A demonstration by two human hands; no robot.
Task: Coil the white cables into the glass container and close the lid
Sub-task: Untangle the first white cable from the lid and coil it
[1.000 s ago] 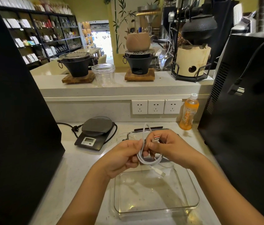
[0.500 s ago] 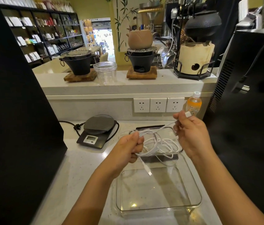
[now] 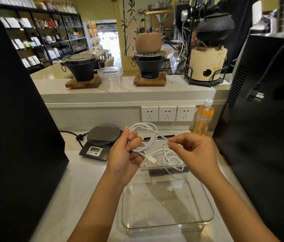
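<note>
The left hand (image 3: pixel 126 154), at the centre of the frame, is closed around a white cable (image 3: pixel 148 135) gathered into loops, the thumb pressed against the bundle; the loops rise above the fist and a plug end (image 3: pixel 154 161) sticks out below it toward the right. The right hand (image 3: pixel 192 152), just right of centre, pinches a strand of the same cable between thumb and forefinger, the other fingers curled loosely, and the strand runs taut up and left to the coil. Below and between the hands a second white cable (image 3: pixel 171 158) lies in a loose tangle on what seems to be a clear lid (image 3: pixel 163 167) on the counter (image 3: pixel 85 180), though its edges are hard to make out. Nearer the camera, in the lower centre, the glass container (image 3: pixel 207 219) sits open on the counter with no cable in it. To the left of the hands stands a black scale (image 3: pixel 101 144); at the right, against the back wall, an orange drink bottle (image 3: pixel 203 119) stands upright beside three white sockets (image 3: pixel 167 113).
</note>
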